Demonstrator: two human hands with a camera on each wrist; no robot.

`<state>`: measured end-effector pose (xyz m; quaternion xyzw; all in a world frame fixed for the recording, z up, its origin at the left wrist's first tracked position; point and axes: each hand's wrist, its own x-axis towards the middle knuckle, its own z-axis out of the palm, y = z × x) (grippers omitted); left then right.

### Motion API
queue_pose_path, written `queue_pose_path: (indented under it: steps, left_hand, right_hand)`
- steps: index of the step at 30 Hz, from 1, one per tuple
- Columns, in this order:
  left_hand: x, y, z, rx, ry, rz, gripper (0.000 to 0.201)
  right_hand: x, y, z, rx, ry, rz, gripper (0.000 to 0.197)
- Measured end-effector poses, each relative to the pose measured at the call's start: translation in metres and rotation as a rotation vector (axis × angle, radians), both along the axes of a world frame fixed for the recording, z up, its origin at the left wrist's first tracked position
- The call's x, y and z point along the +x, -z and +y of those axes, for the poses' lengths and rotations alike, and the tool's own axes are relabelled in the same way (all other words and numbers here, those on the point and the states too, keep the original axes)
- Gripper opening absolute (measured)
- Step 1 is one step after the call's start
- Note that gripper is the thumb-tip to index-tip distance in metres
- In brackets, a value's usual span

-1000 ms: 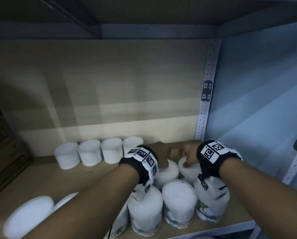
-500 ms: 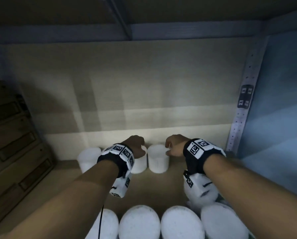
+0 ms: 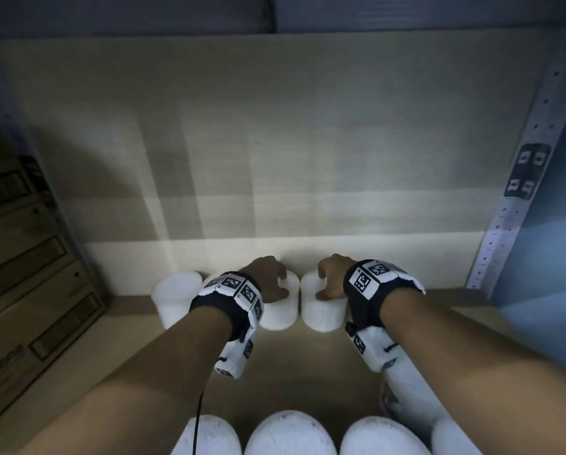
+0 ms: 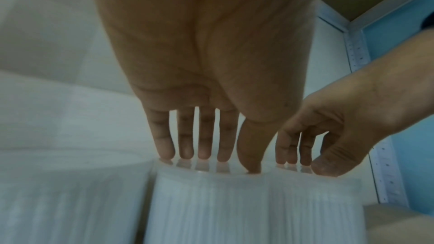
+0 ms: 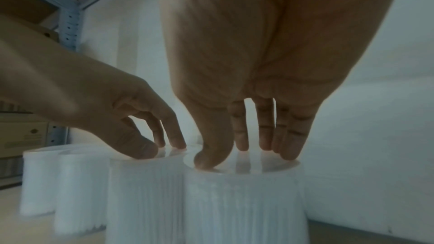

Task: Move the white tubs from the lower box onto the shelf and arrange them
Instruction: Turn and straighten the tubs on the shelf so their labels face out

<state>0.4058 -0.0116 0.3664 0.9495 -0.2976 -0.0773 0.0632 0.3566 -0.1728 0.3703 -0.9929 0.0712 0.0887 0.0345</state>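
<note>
White tubs, ribbed plastic cylinders with flat smooth lids, are standing in a row at the back of the wooden shelf, and more are crowding its front edge. Your left hand is touching one lid with straight fingertips, while your right hand is resting fingertips on its neighbour, gripping nothing.

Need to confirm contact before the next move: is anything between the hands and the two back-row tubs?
Nothing visible. The left hand has fingertips on one tub, the right hand on the neighbouring tub.
</note>
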Motion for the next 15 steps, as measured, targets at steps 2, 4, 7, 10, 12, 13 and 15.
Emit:
queue_pose_path:
  steps: [2,4,7,10,12,13,15]
  left_hand:
    - [-0.001,0.001,0.002,-0.019,-0.003,0.000,0.048]
    - [-0.003,0.001,0.002,-0.025,0.002,-0.004,0.048]
    - [-0.005,0.001,0.001,-0.013,0.014,-0.001,0.048]
    - [-0.006,0.001,0.000,-0.003,0.011,0.006,0.046]
    - [-0.006,0.002,0.000,-0.010,0.002,0.012,0.045]
    - [-0.006,0.002,0.000,-0.013,0.000,0.012,0.044]
    - [-0.005,0.003,0.001,-0.016,0.001,0.011,0.044]
  right_hand:
    - [-0.001,0.001,0.000,-0.019,-0.003,0.009,0.060]
    - [-0.003,0.000,-0.001,-0.020,-0.017,0.028,0.057]
    - [-0.007,-0.006,-0.003,0.005,-0.049,0.038,0.052]
    - [-0.009,-0.011,-0.007,0.024,-0.106,0.065,0.054]
    - [-0.011,-0.012,-0.011,0.062,-0.125,0.063,0.058]
    - [-0.013,-0.012,-0.012,0.088,-0.133,0.051,0.060]
    - [-0.015,-0.012,-0.011,0.134,-0.138,0.011,0.058]
